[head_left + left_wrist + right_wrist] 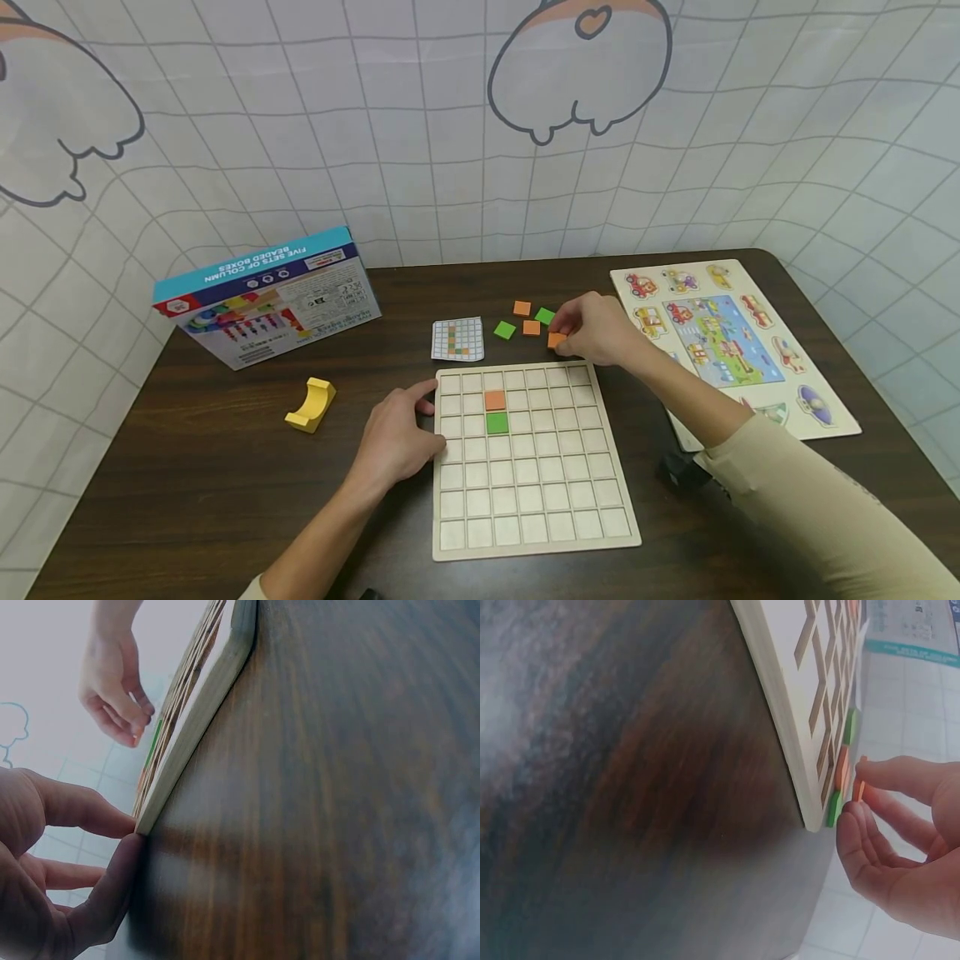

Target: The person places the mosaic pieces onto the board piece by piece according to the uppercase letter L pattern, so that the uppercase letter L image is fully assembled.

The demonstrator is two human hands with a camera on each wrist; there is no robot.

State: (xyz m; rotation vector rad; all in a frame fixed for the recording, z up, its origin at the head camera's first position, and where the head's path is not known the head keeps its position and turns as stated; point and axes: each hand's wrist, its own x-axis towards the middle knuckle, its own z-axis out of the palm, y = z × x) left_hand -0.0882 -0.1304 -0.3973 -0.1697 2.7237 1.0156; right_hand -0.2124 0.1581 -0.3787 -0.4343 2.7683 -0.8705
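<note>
A wooden grid board [534, 492] lies on the dark table, with one orange tile [495, 400] and one green tile [497, 422] set in its third column. My left hand [420, 412] rests with relaxed fingers against the board's left edge [202, 712]. Beyond the board's far edge, my right hand [564, 335] pinches an orange tile [557, 339], which shows between thumb and fingertip in the right wrist view [860, 780]. Beside that hand lie loose tiles: orange [522, 308], green [505, 330], orange [531, 327], green [545, 316]. A small pattern card [457, 339] lies to their left.
A blue bead box [266, 296] stands at the back left. A yellow curved block [310, 404] lies left of the board. A vehicle peg puzzle [731, 342] fills the right side. A small black object [682, 471] sits under my right forearm. A checked cloth wall backs the table.
</note>
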